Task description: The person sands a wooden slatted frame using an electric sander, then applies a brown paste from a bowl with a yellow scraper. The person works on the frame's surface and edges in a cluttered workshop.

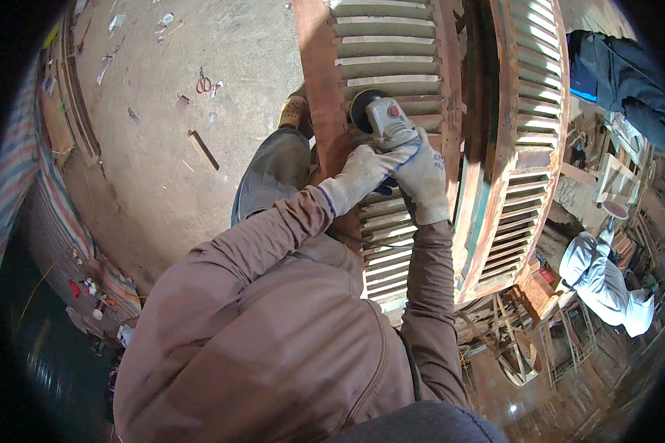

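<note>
Grinder (393,124) is located above the near shutter (321,81), ahead of the person's body, with its round disc (367,109) at the forward end. Both gloved hands grasp the tool: left hand (355,176) is closed around its rear part from the left, and right hand (427,181) wraps it from the right, the two meeting at the body. This double hold presumably steadies the tool against twist and keeps fingers behind the disc. Disc position is over the slat ends, beside the left side rail; contact with the wood cannot be confirmed. Second shutter (543,159) stands alongside to the right, probably to remain within reach. Scissors (203,81) and a wood strip (204,150) lie on the floor (148,170), apart from the shutters.
</note>
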`<action>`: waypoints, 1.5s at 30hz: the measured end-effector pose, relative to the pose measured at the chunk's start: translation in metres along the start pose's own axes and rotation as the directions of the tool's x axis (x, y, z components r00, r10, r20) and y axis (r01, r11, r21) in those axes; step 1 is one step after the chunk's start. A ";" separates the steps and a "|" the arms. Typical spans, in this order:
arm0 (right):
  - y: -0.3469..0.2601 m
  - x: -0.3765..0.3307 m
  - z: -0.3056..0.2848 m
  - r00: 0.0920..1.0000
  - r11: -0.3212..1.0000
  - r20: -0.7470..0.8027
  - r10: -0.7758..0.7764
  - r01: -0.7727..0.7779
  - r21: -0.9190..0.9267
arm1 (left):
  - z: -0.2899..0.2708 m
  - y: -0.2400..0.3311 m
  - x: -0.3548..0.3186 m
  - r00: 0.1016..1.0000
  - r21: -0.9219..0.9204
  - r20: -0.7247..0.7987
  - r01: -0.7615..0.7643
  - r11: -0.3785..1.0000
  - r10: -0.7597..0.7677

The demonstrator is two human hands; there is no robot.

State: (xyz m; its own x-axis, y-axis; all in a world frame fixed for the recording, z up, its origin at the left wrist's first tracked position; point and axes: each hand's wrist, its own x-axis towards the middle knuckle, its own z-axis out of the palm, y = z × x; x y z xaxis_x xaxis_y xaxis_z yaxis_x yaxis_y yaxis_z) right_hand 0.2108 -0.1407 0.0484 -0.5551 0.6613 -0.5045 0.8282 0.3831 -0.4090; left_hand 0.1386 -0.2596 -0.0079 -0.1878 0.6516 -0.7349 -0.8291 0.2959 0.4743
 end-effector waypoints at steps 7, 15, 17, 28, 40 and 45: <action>0.062 0.027 -0.043 0.989 0.971 -0.113 0.097 -0.069 0.231 | 0.080 0.025 0.059 0.991 0.317 0.130 -0.008 0.948 -0.035; 0.034 0.028 -0.019 0.991 0.996 -0.130 0.000 0.011 0.086 | 0.037 0.022 0.050 0.970 0.528 0.062 -0.231 0.817 0.235; 0.013 0.028 0.000 0.996 0.993 -0.030 -0.087 0.089 0.078 | 0.004 0.031 0.024 0.984 0.498 0.014 -0.162 0.852 0.178; -0.014 0.048 -0.020 0.999 0.999 -0.021 -0.044 0.044 -0.018 | 0.019 0.069 0.020 0.993 0.197 0.012 0.112 0.974 -0.117; 0.089 0.097 -0.032 0.997 0.971 -0.066 0.047 -0.030 0.238 | 0.077 0.074 0.074 0.994 0.301 0.099 0.007 0.954 -0.039; 0.000 0.043 0.000 0.997 1.000 -0.073 -0.014 0.015 0.017 | 0.000 0.055 0.028 0.999 0.471 -0.014 -0.026 0.882 0.037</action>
State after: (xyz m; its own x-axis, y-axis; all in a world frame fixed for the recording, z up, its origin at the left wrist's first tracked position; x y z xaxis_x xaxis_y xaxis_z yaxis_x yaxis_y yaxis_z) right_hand 0.1871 -0.1125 0.0267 -0.5594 0.7011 -0.4421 0.8183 0.3821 -0.4295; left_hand 0.0881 -0.2247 -0.0024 -0.2261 0.6523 -0.7235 -0.4780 0.5729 0.6658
